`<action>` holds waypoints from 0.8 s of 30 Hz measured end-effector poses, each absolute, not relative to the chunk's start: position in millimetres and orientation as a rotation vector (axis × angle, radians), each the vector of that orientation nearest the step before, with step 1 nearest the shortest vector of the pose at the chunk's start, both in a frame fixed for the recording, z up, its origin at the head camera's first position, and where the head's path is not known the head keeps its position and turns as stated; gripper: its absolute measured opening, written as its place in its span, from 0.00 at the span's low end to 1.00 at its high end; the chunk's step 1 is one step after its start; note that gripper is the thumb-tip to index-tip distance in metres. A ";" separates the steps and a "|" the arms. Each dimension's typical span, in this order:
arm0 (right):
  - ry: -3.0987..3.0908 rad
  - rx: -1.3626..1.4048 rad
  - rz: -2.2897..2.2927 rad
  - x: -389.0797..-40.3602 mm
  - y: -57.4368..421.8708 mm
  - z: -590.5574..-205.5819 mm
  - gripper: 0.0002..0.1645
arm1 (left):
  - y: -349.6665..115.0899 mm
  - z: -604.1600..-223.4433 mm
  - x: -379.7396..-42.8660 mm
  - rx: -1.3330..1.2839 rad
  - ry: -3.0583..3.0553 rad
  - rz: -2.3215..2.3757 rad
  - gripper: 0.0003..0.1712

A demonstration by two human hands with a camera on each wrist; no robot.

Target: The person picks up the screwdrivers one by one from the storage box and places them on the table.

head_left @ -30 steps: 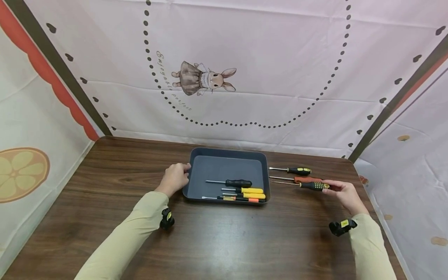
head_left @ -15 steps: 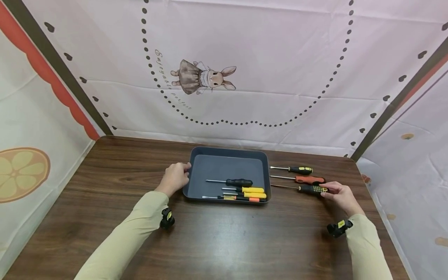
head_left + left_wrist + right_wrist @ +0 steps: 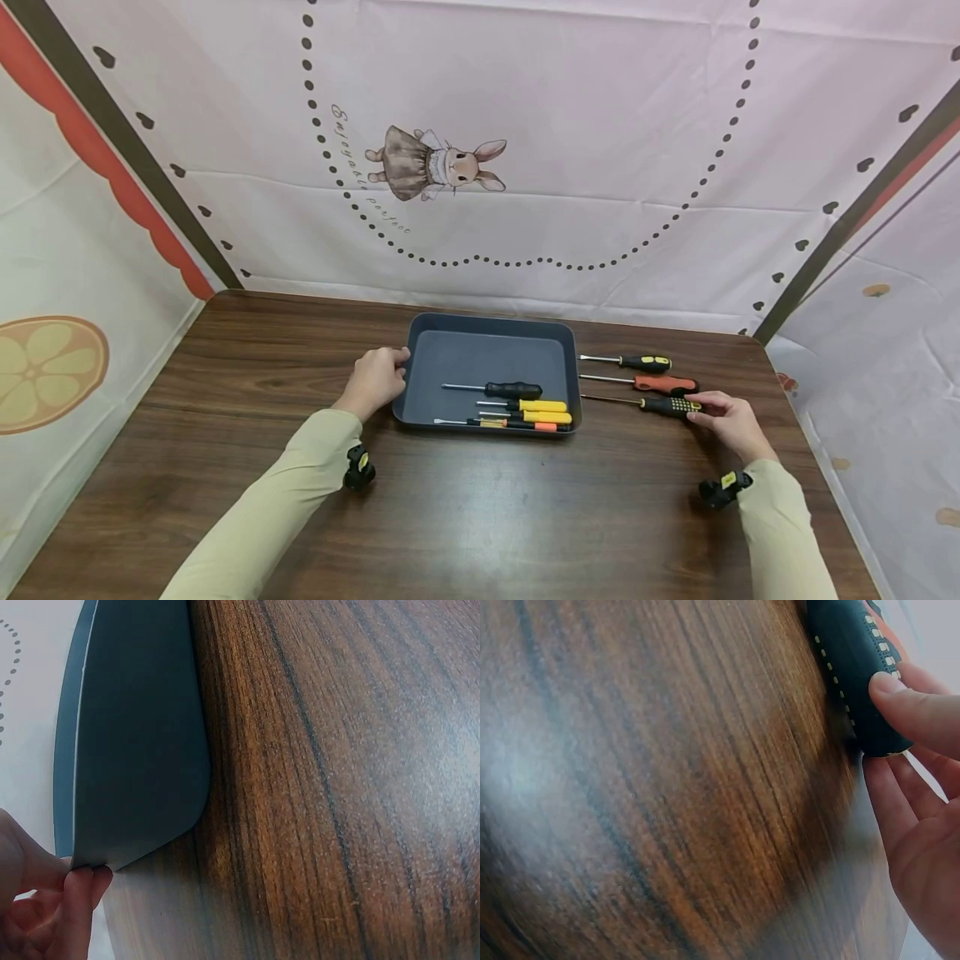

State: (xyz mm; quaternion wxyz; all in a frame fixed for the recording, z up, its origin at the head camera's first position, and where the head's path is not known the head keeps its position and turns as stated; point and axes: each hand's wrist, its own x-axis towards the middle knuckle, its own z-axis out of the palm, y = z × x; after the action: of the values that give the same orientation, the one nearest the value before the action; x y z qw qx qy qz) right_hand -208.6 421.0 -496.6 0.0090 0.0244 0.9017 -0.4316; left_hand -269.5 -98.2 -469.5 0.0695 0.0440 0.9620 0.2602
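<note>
At the left end of a dark grey tray (image 3: 487,354), my left hand (image 3: 372,381) pinches the rim between thumb and fingers. The left wrist view shows the fingertips at a corner of the tray wall (image 3: 142,735). My right hand (image 3: 733,427) holds the butt end of a black screwdriver with yellow dots (image 3: 667,406), thumb on top of the handle (image 3: 859,682). Its shaft points left toward the tray. Behind it lie an orange-and-black screwdriver (image 3: 663,384) and a black-and-yellow screwdriver (image 3: 645,363), roughly parallel.
Inside the tray are a black-handled screwdriver (image 3: 513,390), two yellow-handled ones and thin black-and-orange ones (image 3: 525,425) along the front wall. The brown wooden table (image 3: 465,517) ends at a printed cloth (image 3: 600,167) behind, with cloth at both sides too.
The right hand has brought the dotted screwdriver slightly toward me and left, so it no longer overlaps the orange-handled one. The left hand stays on the tray rim.
</note>
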 end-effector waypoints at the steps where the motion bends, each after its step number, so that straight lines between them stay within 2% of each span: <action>1: 2.819 0.073 -1.358 -208.6 420.8 -496.7 0.21 | -98.4 -469.7 -269.7 0.131 2.897 0.784 0.21; 24: 2.812 0.178 -1.402 -204.0 420.2 -488.8 0.25 | -99.1 -468.5 -268.0 0.170 2.900 0.805 0.20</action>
State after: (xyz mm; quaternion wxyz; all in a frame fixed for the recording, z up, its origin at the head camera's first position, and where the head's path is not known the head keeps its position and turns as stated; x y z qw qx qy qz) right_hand -204.0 420.2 -488.8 -0.0028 0.0566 0.8935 -0.4454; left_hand -268.0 -99.1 -468.5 0.0636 0.0563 0.9601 0.2666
